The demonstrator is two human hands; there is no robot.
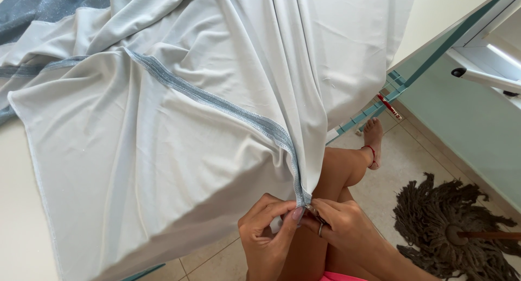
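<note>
The grey-blue woven trim (217,103) sewn onto the pale fabric (135,151) ends at the cloth's lowest hanging corner, and that end is pinched between both hands. The trim's long axis runs diagonally up and away to the left from the hands, a narrow, ribbed band with a slight sheen against the smooth, matte, softly creased cloth. The left hand (266,232) grips the corner just below the trim's end with thumb and forefinger closed on it; the right hand (342,227), wearing a ring, meets it from the other side, fingertips closed on the same spot, possibly on something small I cannot make out. Both hands are equally close to the trim's end. Beyond the trim, the fabric spreads over a pale bench (21,232) and drapes off its edge. Right of the trim's end lie a bare knee, a foot (373,140) on the tiled floor (391,178), and a dark stringy mop head (450,232).
</note>
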